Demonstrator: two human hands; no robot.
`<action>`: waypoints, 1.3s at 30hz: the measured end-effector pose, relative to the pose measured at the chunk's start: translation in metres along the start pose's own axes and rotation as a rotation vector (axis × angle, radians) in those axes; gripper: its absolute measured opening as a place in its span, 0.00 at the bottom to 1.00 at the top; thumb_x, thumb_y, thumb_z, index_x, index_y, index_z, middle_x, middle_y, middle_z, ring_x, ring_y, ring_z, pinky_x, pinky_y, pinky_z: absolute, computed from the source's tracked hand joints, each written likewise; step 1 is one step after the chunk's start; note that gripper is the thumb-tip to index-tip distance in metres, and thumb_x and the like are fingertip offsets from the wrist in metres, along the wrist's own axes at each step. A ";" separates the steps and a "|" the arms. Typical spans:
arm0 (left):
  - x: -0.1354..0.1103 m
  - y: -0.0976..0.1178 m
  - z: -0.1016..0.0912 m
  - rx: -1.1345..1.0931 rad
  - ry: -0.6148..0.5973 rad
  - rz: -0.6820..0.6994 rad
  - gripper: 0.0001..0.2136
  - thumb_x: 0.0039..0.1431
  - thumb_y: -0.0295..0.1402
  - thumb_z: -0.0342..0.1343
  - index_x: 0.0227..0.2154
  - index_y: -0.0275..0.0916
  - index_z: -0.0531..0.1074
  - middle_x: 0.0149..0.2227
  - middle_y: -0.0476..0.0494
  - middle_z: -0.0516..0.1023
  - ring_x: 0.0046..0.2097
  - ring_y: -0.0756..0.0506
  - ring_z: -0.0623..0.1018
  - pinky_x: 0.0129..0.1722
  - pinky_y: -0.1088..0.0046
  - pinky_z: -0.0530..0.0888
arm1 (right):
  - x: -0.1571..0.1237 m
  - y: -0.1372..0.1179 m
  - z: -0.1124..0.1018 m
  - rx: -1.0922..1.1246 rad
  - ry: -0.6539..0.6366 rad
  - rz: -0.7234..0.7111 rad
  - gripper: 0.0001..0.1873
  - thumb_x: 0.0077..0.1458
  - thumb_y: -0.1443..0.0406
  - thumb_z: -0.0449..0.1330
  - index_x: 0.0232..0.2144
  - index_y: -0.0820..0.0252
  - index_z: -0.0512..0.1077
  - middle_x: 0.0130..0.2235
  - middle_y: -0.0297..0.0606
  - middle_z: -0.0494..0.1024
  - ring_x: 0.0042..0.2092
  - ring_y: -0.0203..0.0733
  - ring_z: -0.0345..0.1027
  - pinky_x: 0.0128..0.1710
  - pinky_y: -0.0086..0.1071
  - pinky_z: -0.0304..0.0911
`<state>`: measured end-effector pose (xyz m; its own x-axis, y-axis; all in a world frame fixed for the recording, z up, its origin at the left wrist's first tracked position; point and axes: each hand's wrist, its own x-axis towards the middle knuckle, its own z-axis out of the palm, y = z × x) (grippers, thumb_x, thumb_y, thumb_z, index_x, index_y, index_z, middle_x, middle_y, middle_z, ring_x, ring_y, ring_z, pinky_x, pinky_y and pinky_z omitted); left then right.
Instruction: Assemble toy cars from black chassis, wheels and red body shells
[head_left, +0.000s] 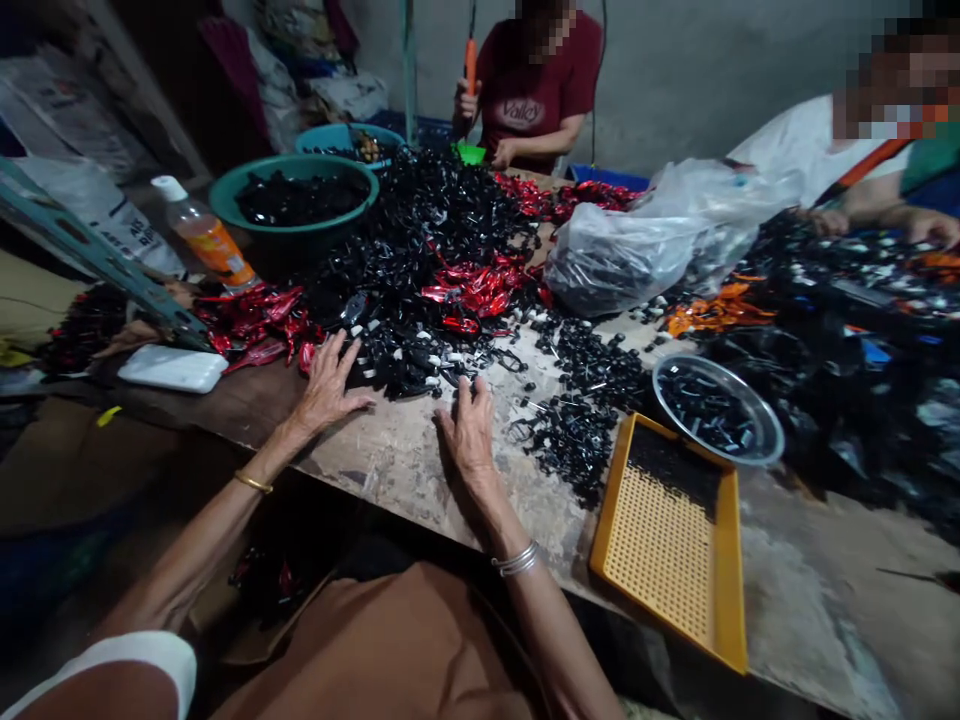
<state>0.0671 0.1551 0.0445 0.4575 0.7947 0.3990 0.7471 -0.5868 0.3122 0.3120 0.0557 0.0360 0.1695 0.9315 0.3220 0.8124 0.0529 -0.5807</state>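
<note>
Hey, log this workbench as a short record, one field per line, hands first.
Left hand: fingers spread, at the near edge of the black parts heap
Right hand: palm down, fingertips by that heap
Red parts: among the black ones
Yellow tray: perforated, black pieces at its far end
Across table: person in dark red shirt, holding orange tool

A grey wall (675, 80) stands in dim light behind a worn table (784, 590) and greenish upright post (409, 75).
</note>
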 end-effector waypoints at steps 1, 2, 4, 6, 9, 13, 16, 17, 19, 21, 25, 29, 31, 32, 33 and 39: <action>0.000 0.005 0.000 0.001 0.014 0.019 0.47 0.46 0.65 0.46 0.64 0.38 0.52 0.66 0.24 0.49 0.66 0.28 0.50 0.60 0.44 0.51 | 0.002 -0.001 0.003 -0.007 -0.026 -0.014 0.30 0.57 0.63 0.53 0.60 0.66 0.56 0.61 0.58 0.56 0.63 0.57 0.49 0.60 0.57 0.51; 0.002 0.010 0.001 0.003 0.018 0.045 0.47 0.46 0.65 0.47 0.64 0.39 0.53 0.67 0.25 0.48 0.67 0.28 0.48 0.60 0.44 0.50 | 0.004 -0.003 0.006 -0.012 -0.051 -0.034 0.30 0.57 0.63 0.53 0.60 0.66 0.57 0.61 0.58 0.56 0.63 0.57 0.49 0.60 0.56 0.51; 0.010 0.020 0.004 0.003 -0.007 0.103 0.45 0.46 0.64 0.48 0.63 0.42 0.56 0.67 0.27 0.47 0.67 0.28 0.46 0.61 0.43 0.48 | 0.008 -0.011 0.013 -0.013 -0.077 -0.072 0.30 0.56 0.64 0.52 0.60 0.66 0.57 0.61 0.58 0.55 0.63 0.57 0.48 0.60 0.55 0.52; 0.020 0.028 0.009 0.000 -0.068 0.135 0.43 0.47 0.64 0.48 0.62 0.43 0.58 0.67 0.28 0.47 0.67 0.27 0.45 0.60 0.40 0.47 | 0.011 -0.018 0.020 -0.010 -0.079 -0.101 0.29 0.56 0.66 0.52 0.60 0.65 0.57 0.62 0.57 0.54 0.64 0.57 0.46 0.60 0.56 0.51; 0.033 0.035 0.019 0.008 -0.158 0.112 0.37 0.53 0.59 0.47 0.62 0.44 0.58 0.67 0.28 0.50 0.67 0.26 0.47 0.58 0.35 0.45 | 0.014 -0.020 0.029 -0.014 -0.069 -0.134 0.29 0.55 0.68 0.52 0.60 0.65 0.58 0.62 0.56 0.53 0.65 0.58 0.44 0.61 0.57 0.50; 0.043 0.035 0.025 0.024 -0.184 0.084 0.32 0.57 0.52 0.50 0.62 0.46 0.58 0.67 0.32 0.52 0.66 0.27 0.48 0.59 0.35 0.44 | 0.019 -0.009 0.034 0.029 -0.034 -0.177 0.27 0.56 0.66 0.52 0.58 0.65 0.61 0.61 0.56 0.54 0.64 0.57 0.47 0.60 0.57 0.51; 0.049 0.031 0.024 0.028 -0.182 0.077 0.32 0.57 0.51 0.50 0.62 0.45 0.58 0.67 0.32 0.53 0.67 0.28 0.48 0.59 0.36 0.43 | 0.023 -0.003 0.030 0.124 0.002 -0.193 0.24 0.58 0.64 0.51 0.57 0.62 0.62 0.59 0.53 0.57 0.61 0.54 0.52 0.59 0.57 0.54; 0.050 0.029 0.023 0.028 -0.183 0.078 0.32 0.57 0.52 0.50 0.62 0.43 0.59 0.66 0.31 0.53 0.67 0.29 0.48 0.59 0.36 0.42 | 0.023 -0.004 0.025 0.154 0.014 -0.192 0.24 0.58 0.63 0.51 0.56 0.61 0.63 0.59 0.53 0.58 0.61 0.53 0.54 0.58 0.57 0.55; 0.050 0.028 0.019 0.024 -0.186 0.088 0.35 0.56 0.55 0.49 0.62 0.41 0.59 0.66 0.29 0.53 0.67 0.29 0.48 0.60 0.36 0.41 | 0.020 -0.009 0.011 0.203 0.049 -0.183 0.22 0.59 0.61 0.52 0.55 0.61 0.64 0.58 0.53 0.60 0.60 0.52 0.56 0.57 0.55 0.58; 0.043 0.028 0.015 0.020 -0.169 0.111 0.38 0.53 0.59 0.47 0.61 0.38 0.59 0.66 0.27 0.53 0.67 0.29 0.49 0.60 0.37 0.41 | 0.010 -0.016 -0.010 0.240 0.078 -0.179 0.20 0.60 0.61 0.52 0.54 0.59 0.66 0.56 0.52 0.63 0.59 0.50 0.59 0.55 0.51 0.61; 0.013 0.027 0.001 0.032 0.009 0.101 0.40 0.51 0.61 0.47 0.60 0.37 0.62 0.64 0.27 0.56 0.66 0.31 0.52 0.62 0.42 0.45 | -0.033 -0.023 -0.045 0.335 -0.008 -0.149 0.14 0.61 0.62 0.52 0.46 0.57 0.72 0.42 0.43 0.75 0.42 0.42 0.71 0.43 0.39 0.70; -0.017 0.012 -0.017 0.046 0.250 -0.145 0.26 0.61 0.50 0.46 0.52 0.36 0.69 0.56 0.31 0.69 0.59 0.37 0.65 0.59 0.55 0.60 | -0.075 -0.013 -0.051 0.395 -0.073 -0.033 0.12 0.60 0.61 0.54 0.44 0.57 0.73 0.37 0.40 0.78 0.38 0.41 0.73 0.38 0.34 0.69; -0.020 0.005 -0.029 0.059 0.316 -0.349 0.20 0.63 0.43 0.47 0.49 0.34 0.71 0.49 0.32 0.73 0.53 0.39 0.71 0.54 0.61 0.65 | -0.085 -0.008 -0.047 0.401 -0.073 -0.004 0.12 0.60 0.61 0.55 0.43 0.57 0.74 0.37 0.40 0.79 0.39 0.41 0.73 0.39 0.34 0.69; -0.018 0.003 -0.035 0.063 0.309 -0.456 0.18 0.62 0.40 0.48 0.48 0.33 0.71 0.47 0.32 0.74 0.50 0.40 0.73 0.52 0.63 0.67 | -0.088 -0.008 -0.046 0.405 -0.069 0.009 0.12 0.60 0.61 0.55 0.42 0.57 0.74 0.37 0.40 0.79 0.39 0.41 0.73 0.40 0.34 0.68; -0.015 0.002 -0.041 0.065 0.274 -0.560 0.18 0.61 0.38 0.50 0.49 0.32 0.70 0.45 0.33 0.75 0.48 0.40 0.74 0.50 0.64 0.68 | -0.089 -0.009 -0.046 0.410 -0.067 0.022 0.11 0.60 0.62 0.55 0.42 0.57 0.74 0.37 0.40 0.79 0.39 0.41 0.73 0.40 0.33 0.68; 0.014 0.010 -0.052 0.155 -0.005 -0.839 0.26 0.55 0.35 0.57 0.56 0.30 0.64 0.49 0.34 0.76 0.51 0.38 0.73 0.50 0.63 0.67 | -0.093 -0.021 -0.052 0.461 -0.054 0.029 0.11 0.62 0.64 0.52 0.39 0.58 0.74 0.35 0.38 0.79 0.38 0.37 0.73 0.39 0.31 0.68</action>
<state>0.0561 0.1523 0.0981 -0.2748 0.9578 0.0842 0.8970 0.2239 0.3811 0.3085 -0.0507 0.0575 0.1490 0.9517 0.2684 0.4733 0.1697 -0.8644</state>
